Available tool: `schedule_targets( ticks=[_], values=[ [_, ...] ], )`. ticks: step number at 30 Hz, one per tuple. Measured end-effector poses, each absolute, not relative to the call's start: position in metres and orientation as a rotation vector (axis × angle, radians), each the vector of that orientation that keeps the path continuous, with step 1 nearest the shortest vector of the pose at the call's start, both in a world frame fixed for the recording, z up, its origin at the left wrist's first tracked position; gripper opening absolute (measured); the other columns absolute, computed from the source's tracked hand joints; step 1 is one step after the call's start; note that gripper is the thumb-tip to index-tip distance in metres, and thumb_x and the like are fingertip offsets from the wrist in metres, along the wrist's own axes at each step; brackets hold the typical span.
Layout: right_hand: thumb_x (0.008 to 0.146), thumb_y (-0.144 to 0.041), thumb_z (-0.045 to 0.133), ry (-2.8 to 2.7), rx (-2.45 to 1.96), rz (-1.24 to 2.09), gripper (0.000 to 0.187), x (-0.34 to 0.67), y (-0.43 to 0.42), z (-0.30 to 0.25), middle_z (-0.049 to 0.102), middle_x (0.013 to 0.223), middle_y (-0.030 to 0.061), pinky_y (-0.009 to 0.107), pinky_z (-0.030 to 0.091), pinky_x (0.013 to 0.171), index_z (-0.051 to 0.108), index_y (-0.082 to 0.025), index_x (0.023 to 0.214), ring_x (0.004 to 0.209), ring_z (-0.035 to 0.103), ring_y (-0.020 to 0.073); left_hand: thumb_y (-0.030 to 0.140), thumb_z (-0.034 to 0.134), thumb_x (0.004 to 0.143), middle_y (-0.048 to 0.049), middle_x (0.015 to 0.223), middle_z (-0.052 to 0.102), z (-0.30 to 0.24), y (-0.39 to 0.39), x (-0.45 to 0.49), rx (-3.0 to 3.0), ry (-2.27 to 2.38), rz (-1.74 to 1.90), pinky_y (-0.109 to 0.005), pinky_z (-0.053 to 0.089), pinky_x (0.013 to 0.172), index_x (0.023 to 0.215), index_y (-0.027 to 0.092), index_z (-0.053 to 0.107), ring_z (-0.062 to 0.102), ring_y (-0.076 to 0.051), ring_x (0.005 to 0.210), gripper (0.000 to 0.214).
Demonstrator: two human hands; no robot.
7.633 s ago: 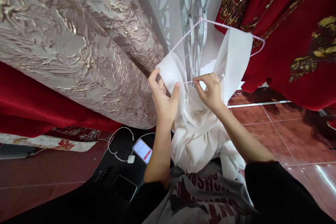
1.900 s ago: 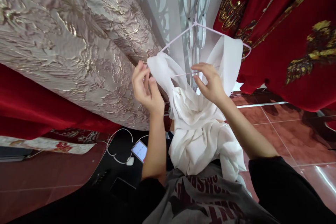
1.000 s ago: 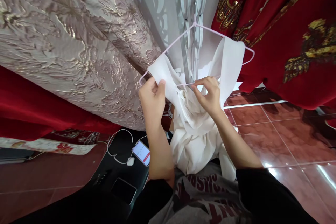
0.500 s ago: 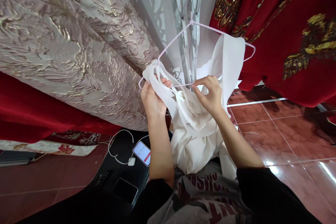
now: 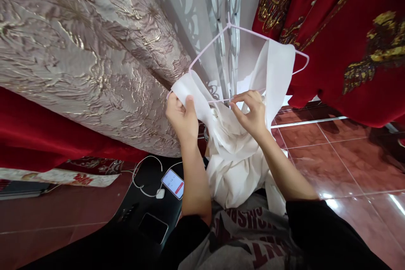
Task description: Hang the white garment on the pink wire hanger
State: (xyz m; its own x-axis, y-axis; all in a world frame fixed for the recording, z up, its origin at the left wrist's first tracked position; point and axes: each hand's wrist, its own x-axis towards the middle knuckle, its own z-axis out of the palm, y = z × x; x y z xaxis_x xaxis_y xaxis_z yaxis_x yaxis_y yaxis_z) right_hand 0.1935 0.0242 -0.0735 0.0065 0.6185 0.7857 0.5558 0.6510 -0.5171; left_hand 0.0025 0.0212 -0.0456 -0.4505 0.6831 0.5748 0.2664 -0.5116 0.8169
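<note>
A pale pink clothes hanger [image 5: 209,45] hangs in front of me, with a white sleeveless garment [image 5: 237,181] draped over both its sides. The garment's lower part is bunched near my lap. My left hand [image 5: 183,116] is closed on the left shoulder strap of the garment, thumb on top of the cloth, close to the hanger's left end. Pinched between the thumb and forefinger of my right hand [image 5: 251,112] is the hanger's thin bottom bar, near its middle. The right strap lies over the hanger's right arm, beyond that hand.
Embossed pinkish curtain-like fabric [image 5: 85,46] hangs at left, red cloth with gold decoration [image 5: 332,29] at right. Behind the hanger stand white metal bars [image 5: 232,46]. A lit phone [image 5: 173,184], white cable, charger [image 5: 160,194] and dark phone [image 5: 152,228] lie on a black surface.
My left hand has turned over and moved slightly left, from under the strap to gripping its outer edge. The left strap now lies flatter. My right hand keeps its pinch.
</note>
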Motion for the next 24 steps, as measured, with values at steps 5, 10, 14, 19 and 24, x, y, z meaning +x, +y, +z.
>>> schedule_targets(
  ticks=[5,10,14,19,24],
  values=[
    [0.096,-0.033,0.064,-1.626,-0.964,0.081,0.014,0.192,0.023,-0.073,0.074,0.090,0.0003,0.041,0.045,0.090,0.065,-0.025,0.084,0.089,0.066,0.0182,0.044,0.066,0.095,-0.0058,0.099,0.075,-0.031,0.014,0.006,1.534,1.308,1.961,-0.034,0.058,0.094,0.100,0.018,0.071,0.072,-0.021,0.098,0.028],
    [0.096,-0.034,0.064,-1.635,-0.969,0.102,0.014,0.194,0.020,-0.072,0.074,0.092,0.0001,0.042,0.044,0.091,0.065,-0.025,0.085,0.092,0.066,0.0191,0.054,0.075,0.087,-0.0084,0.115,0.074,-0.023,0.016,0.007,1.474,1.121,1.812,-0.041,0.057,0.103,0.115,0.025,0.070,0.070,-0.027,0.116,0.040],
    [0.096,-0.034,0.063,-1.639,-0.973,0.129,0.014,0.194,0.021,-0.071,0.074,0.092,0.0003,0.042,0.043,0.092,0.064,-0.025,0.085,0.090,0.066,0.0188,0.053,0.078,0.085,-0.0108,0.122,0.072,-0.032,0.016,0.005,1.389,1.090,1.786,-0.042,0.056,0.106,0.122,0.026,0.067,0.068,-0.028,0.123,0.048],
    [0.095,-0.033,0.064,-1.636,-0.976,0.103,0.014,0.192,0.022,-0.072,0.073,0.090,0.0006,0.041,0.044,0.091,0.065,-0.024,0.084,0.090,0.065,0.0186,0.046,0.084,0.080,-0.0115,0.117,0.075,-0.037,0.007,0.017,1.237,1.032,1.780,-0.043,0.055,0.106,0.111,0.021,0.070,0.071,-0.029,0.117,0.043],
    [0.095,-0.033,0.064,-1.628,-0.958,0.094,0.014,0.194,0.023,-0.071,0.073,0.089,-0.0001,0.039,0.044,0.090,0.066,-0.024,0.085,0.089,0.065,0.0176,0.040,0.087,0.077,-0.0110,0.110,0.077,-0.004,0.000,0.015,1.125,0.815,1.645,-0.049,0.048,0.115,0.101,0.017,0.075,0.062,-0.034,0.132,0.035]
  ],
)
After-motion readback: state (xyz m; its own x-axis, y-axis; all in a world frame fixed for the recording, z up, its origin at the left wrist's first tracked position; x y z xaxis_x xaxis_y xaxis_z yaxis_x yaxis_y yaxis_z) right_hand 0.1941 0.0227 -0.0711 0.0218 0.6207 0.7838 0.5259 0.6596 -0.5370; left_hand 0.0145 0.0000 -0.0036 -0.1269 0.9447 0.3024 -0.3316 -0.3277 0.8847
